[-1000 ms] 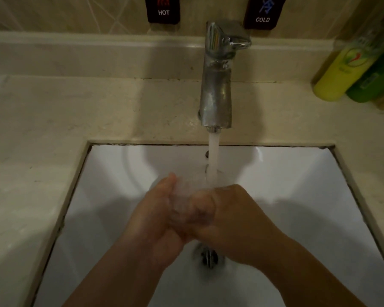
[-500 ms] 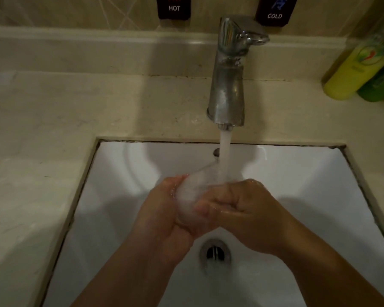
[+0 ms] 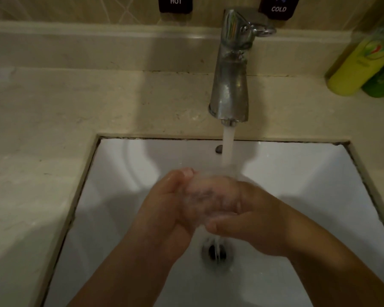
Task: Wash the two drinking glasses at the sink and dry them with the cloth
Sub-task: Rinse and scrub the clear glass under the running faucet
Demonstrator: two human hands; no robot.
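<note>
- The clear, blurred drinking glass (image 3: 205, 196) is sitting at the centre of the white ceramic sink (image 3: 297, 173), under the water stream (image 3: 228, 149) falling from the chrome tap (image 3: 230, 85) at 12 o'clock.
- The left hand (image 3: 164, 213) is cupping it, fingers curled round.
- The right hand (image 3: 253, 222) is wrapping the other side, thumb pressing.
- Better to be turning it slowly and gripping firmly; wet glass is likely slipping easily.

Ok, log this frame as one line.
phase: rinsing | glass: under tap stream, over sink | left hand: holds glass | right hand: holds glass | cloth: unseen
</note>
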